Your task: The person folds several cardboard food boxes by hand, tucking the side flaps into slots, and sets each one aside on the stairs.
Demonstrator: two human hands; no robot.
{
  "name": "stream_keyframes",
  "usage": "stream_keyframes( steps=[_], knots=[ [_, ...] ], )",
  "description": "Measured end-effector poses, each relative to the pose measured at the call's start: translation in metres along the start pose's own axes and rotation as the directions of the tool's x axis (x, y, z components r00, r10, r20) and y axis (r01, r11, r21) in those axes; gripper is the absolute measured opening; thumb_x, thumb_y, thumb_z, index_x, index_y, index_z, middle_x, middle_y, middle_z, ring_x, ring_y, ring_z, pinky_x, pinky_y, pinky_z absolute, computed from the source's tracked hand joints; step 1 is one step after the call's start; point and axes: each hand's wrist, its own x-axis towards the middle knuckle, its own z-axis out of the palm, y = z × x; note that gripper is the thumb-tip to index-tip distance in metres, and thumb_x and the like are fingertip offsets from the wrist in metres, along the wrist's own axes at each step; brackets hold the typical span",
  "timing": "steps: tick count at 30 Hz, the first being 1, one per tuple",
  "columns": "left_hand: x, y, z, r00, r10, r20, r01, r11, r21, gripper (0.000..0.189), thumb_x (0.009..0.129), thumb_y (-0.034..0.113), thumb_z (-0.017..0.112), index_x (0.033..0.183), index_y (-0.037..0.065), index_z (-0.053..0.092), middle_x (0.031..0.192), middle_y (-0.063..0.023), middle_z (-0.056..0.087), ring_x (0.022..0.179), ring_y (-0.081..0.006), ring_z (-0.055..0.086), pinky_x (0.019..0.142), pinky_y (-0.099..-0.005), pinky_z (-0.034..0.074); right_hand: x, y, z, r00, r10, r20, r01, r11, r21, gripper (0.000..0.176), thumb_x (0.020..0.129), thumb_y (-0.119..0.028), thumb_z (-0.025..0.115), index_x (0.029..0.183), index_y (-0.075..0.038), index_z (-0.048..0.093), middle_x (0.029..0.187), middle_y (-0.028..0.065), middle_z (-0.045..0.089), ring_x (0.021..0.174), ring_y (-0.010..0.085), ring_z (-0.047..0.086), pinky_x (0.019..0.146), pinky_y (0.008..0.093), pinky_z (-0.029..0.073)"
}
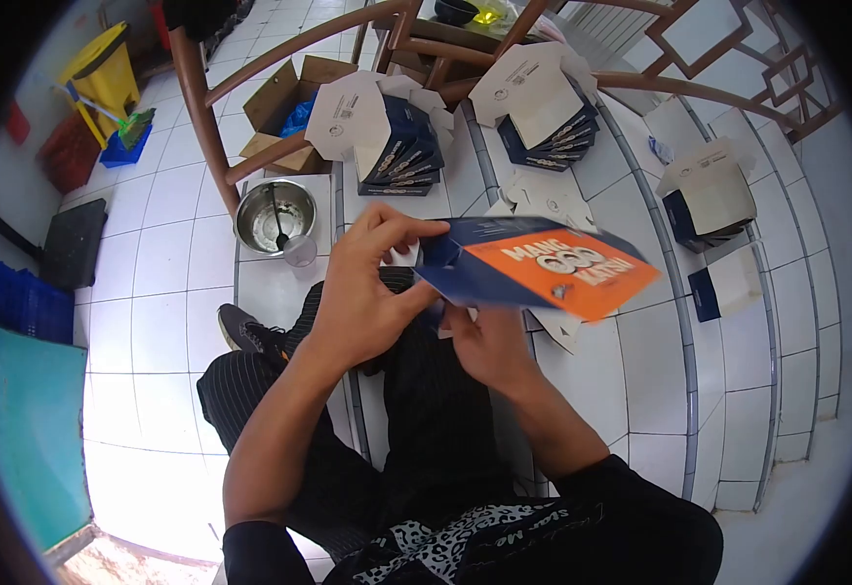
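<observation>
In the middle of the head view, a dark blue and orange printed carton is held in the air above my lap. My left hand grips its left end, with fingers and thumb at its edges. Below the carton, my right hand has its fingers against the underside; some of its fingertips are hidden. Flat white cardboard pieces lie on the tiles behind and under the carton. Stacks of folded cartons with open lids stand farther back, one at the left and one at the right.
More open cartons sit on the tiled step at the right. A metal bowl with a dark utensil and a clear cup stand at the left. Brown metal railing crosses behind, near a cardboard box holding blue plastic.
</observation>
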Motion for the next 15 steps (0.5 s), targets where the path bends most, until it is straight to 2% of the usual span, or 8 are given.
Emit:
stream_keyframes(
  steps=[1, 3, 6, 8, 9, 11, 12, 15],
  knots=[
    [0.003, -0.004, -0.001, 0.994, 0.109, -0.008, -0.108, 0.99, 0.091, 0.047, 0.074, 0.009, 0.083, 0.119, 0.006, 0.073, 0.096, -0.0082, 0.063, 0.077, -0.0166, 0.061, 0.072, -0.0288, 0.051, -0.001, 0.0, -0.001, 0.999, 0.033, -0.002, -0.033, 0.999, 0.04, 0.009, 0.098, 0.004, 0.055, 0.107, 0.004, 0.06, 0.091, 0.0109, 0.063, 0.07, 0.0201, 0.067, 0.062, 0.0322, 0.055],
    [0.003, -0.008, 0.001, 0.985, 0.175, 0.002, -0.173, 0.974, 0.147, 0.047, 0.075, 0.011, 0.083, 0.12, 0.006, 0.073, 0.095, -0.008, 0.063, 0.076, -0.0165, 0.059, 0.072, -0.0284, 0.05, 0.002, -0.006, -0.002, 0.995, 0.102, -0.001, -0.102, 0.988, 0.12, 0.013, 0.099, 0.005, 0.054, 0.11, 0.005, 0.06, 0.091, 0.0103, 0.063, 0.068, 0.0153, 0.066, 0.059, 0.0293, 0.054],
    [0.002, -0.008, 0.006, 0.999, 0.04, 0.007, -0.041, 0.998, 0.049, 0.042, 0.077, 0.011, 0.082, 0.118, 0.005, 0.074, 0.092, -0.0066, 0.063, 0.075, -0.0156, 0.059, 0.072, -0.0268, 0.049, 0.007, 0.007, 0.005, 1.0, 0.004, -0.026, -0.001, 0.995, 0.103, 0.018, 0.1, 0.005, 0.052, 0.115, 0.005, 0.06, 0.094, 0.0111, 0.064, 0.069, 0.0154, 0.067, 0.06, 0.0302, 0.055],
    [-0.004, -0.001, 0.01, 0.998, -0.07, -0.006, 0.07, 0.997, -0.013, 0.034, 0.079, 0.008, 0.077, 0.113, 0.005, 0.075, 0.088, -0.0052, 0.064, 0.076, -0.0136, 0.062, 0.071, -0.0256, 0.048, 0.011, 0.009, 0.011, 0.991, -0.079, -0.106, 0.087, 0.994, 0.069, 0.019, 0.099, 0.004, 0.054, 0.116, 0.005, 0.06, 0.095, 0.0124, 0.065, 0.07, 0.0173, 0.067, 0.061, 0.0326, 0.055],
    [-0.007, 0.0, 0.014, 0.995, -0.076, -0.062, 0.077, 0.997, 0.009, 0.03, 0.08, 0.007, 0.077, 0.11, 0.004, 0.075, 0.086, -0.0061, 0.066, 0.074, -0.015, 0.064, 0.069, -0.0269, 0.05, 0.01, 0.01, 0.013, 0.982, -0.113, -0.148, 0.121, 0.991, 0.048, 0.019, 0.099, 0.003, 0.055, 0.117, 0.005, 0.061, 0.095, 0.0131, 0.065, 0.07, 0.0182, 0.067, 0.062, 0.0338, 0.055],
    [-0.011, 0.003, 0.021, 0.982, -0.079, -0.175, 0.089, 0.995, 0.052, 0.023, 0.082, 0.006, 0.076, 0.105, 0.002, 0.074, 0.081, -0.008, 0.069, 0.071, -0.0178, 0.069, 0.066, -0.0296, 0.052, 0.009, 0.015, 0.016, 0.958, -0.229, -0.172, 0.205, 0.968, -0.147, 0.02, 0.097, 0.003, 0.057, 0.116, 0.005, 0.061, 0.096, 0.0151, 0.066, 0.074, 0.0219, 0.068, 0.066, 0.0369, 0.055],
    [-0.012, 0.005, 0.023, 0.982, -0.052, -0.179, 0.074, 0.991, 0.114, 0.02, 0.082, 0.006, 0.076, 0.102, 0.001, 0.074, 0.08, -0.0091, 0.07, 0.071, -0.0195, 0.071, 0.065, -0.0309, 0.053, 0.012, 0.017, 0.017, 0.94, -0.293, -0.174, 0.248, 0.938, -0.243, 0.02, 0.096, 0.003, 0.059, 0.115, 0.005, 0.062, 0.096, 0.0162, 0.066, 0.076, 0.0237, 0.068, 0.068, 0.0384, 0.055],
    [-0.017, 0.01, 0.029, 0.982, -0.007, -0.191, 0.063, 0.956, 0.286, 0.011, 0.082, 0.005, 0.076, 0.091, 0.001, 0.071, 0.076, -0.0125, 0.069, 0.069, -0.0268, 0.072, 0.062, -0.0358, 0.055, 0.013, 0.021, 0.022, 0.985, -0.133, -0.111, 0.118, 0.985, -0.128, 0.025, 0.093, -0.005, 0.063, 0.118, 0.0, 0.064, 0.1, 0.0203, 0.068, 0.096, 0.0409, 0.067, 0.086, 0.05, 0.051]
  ],
)
